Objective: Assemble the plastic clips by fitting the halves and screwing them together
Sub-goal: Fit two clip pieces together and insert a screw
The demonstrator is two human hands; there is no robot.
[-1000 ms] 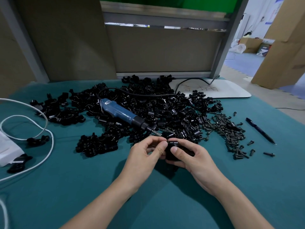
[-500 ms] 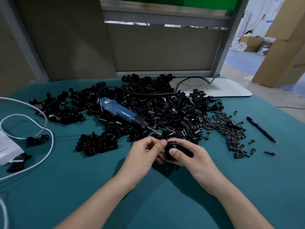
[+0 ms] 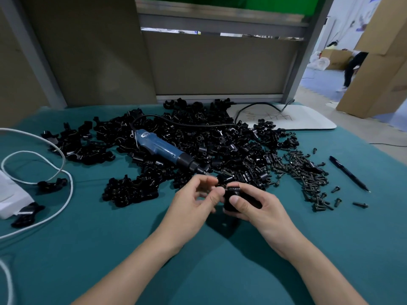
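Centre of frame, low: a black plastic clip is held just above the green desk, at the near edge of the parts pile.

Right hand: the fingers are curled round the clip from below and the thumb is pressed on its top. A firm hold is seen.

Left hand: it is blurred. Its fingers are bent and brought up against the clip's left side. Whether anything is pinched between them cannot be told.

Behind the hands a wide heap of black clip halves is spread across the middle of the frame. A blue electric screwdriver is laid on the heap, tip toward the hands. At right of the heap a pile of dark screws is seen, with a few strays beside it. A black pen is laid further right. A white cable is looped at far left.
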